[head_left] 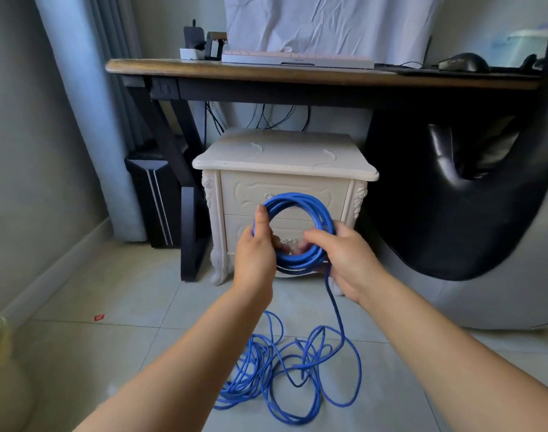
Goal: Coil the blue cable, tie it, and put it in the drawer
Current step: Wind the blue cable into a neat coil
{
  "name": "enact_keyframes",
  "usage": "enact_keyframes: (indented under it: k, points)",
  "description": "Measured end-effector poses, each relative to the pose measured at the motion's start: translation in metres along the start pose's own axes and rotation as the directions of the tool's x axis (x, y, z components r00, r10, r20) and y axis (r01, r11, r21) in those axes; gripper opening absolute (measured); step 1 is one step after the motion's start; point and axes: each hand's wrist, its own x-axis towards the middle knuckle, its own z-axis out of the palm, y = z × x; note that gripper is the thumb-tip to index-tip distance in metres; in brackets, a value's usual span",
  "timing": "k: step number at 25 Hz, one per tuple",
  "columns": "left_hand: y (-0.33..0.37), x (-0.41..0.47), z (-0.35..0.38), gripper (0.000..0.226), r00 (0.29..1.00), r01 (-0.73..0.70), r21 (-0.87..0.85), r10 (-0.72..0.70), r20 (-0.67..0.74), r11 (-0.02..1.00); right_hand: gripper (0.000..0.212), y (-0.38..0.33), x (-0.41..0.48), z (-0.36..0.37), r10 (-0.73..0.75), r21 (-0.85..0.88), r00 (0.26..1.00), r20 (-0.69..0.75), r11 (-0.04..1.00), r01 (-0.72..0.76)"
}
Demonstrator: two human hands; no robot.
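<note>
The blue cable is wound into a round coil of several loops, held upright in front of the cream nightstand. My left hand grips the coil's left side, thumb pointing up along the loops. My right hand grips the coil's lower right side. From there a single strand drops to a loose tangle of blue cable on the tiled floor. The nightstand's two drawers are closed, partly hidden behind the coil.
A dark wooden desk stands over the nightstand, with a keyboard and a mouse on it. A black inflatable seat fills the right side. A computer tower and curtain are at the left.
</note>
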Motion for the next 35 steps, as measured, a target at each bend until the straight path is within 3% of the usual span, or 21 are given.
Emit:
enact_keyframes:
  k: [2, 6, 9, 12, 15, 17, 20, 23, 27, 30, 32, 35]
  points:
    - [-0.006, 0.007, -0.001, 0.055, 0.994, 0.028, 0.129, -0.041, 0.102, 0.991, 0.009, 0.006, 0.006, -0.003, -0.07, -0.003, 0.992, -0.11, 0.998, 0.07]
    - [-0.009, 0.026, -0.012, 0.037, 0.911, 0.141, 0.078, -0.16, 0.38, 0.987, 0.009, 0.009, 0.023, -0.018, -0.188, -0.214, 0.975, -0.115, 0.963, 0.161]
    - [-0.007, 0.042, -0.02, 0.024, 0.895, -0.006, 0.118, -0.047, 0.444, 0.993, 0.016, 0.008, 0.033, -0.019, -0.194, -0.406, 0.979, 0.059, 0.891, 0.202]
    - [-0.003, 0.055, -0.026, 0.03, 0.848, -0.175, 0.237, 0.024, 0.529, 0.956, 0.016, 0.012, 0.042, -0.016, -0.148, -0.584, 0.97, 0.195, 0.777, 0.236]
    - [-0.011, 0.06, -0.018, 0.03, 0.851, -0.387, 0.519, 0.078, 0.52, 0.762, 0.013, 0.023, 0.054, -0.014, -0.139, -0.672, 0.956, 0.259, 0.685, 0.282]
    - [-0.018, 0.062, -0.011, 0.024, 0.849, -0.461, 0.574, 0.149, 0.507, 0.677, 0.01, 0.03, 0.062, -0.011, -0.173, -0.69, 0.96, 0.221, 0.668, 0.279]
    - [-0.022, 0.072, -0.007, 0.017, 0.868, -0.442, 0.479, 0.227, 0.442, 0.758, 0.011, 0.032, 0.069, -0.009, -0.212, -0.644, 0.97, 0.116, 0.728, 0.236]
    - [-0.026, 0.078, -0.003, 0.013, 0.905, -0.341, 0.36, 0.201, 0.374, 0.868, 0.021, 0.031, 0.074, -0.013, -0.149, -0.538, 0.987, 0.062, 0.828, 0.159]
    - [-0.03, 0.087, -0.004, 0.014, 0.959, -0.197, 0.241, 0.135, 0.248, 0.95, 0.032, 0.029, 0.074, -0.02, -0.004, -0.603, 0.989, 0.148, 0.792, 0.093]
    - [-0.031, 0.094, -0.006, 0.019, 0.989, -0.113, 0.132, 0.099, 0.11, 0.985, 0.038, 0.024, 0.072, -0.019, 0.152, -0.521, 0.962, 0.229, 0.854, -0.011]
    - [-0.034, 0.092, -0.004, 0.022, 0.996, -0.074, 0.047, 0.071, 0.06, 0.996, 0.028, 0.027, 0.073, -0.011, 0.109, -0.389, 0.978, 0.177, 0.921, -0.032]
    - [-0.039, 0.087, 0.001, 0.029, 0.996, -0.029, 0.0, 0.029, 0.082, 1.0, 0.015, 0.038, 0.075, 0.003, 0.01, -0.2, 1.0, -0.011, 0.98, -0.012]
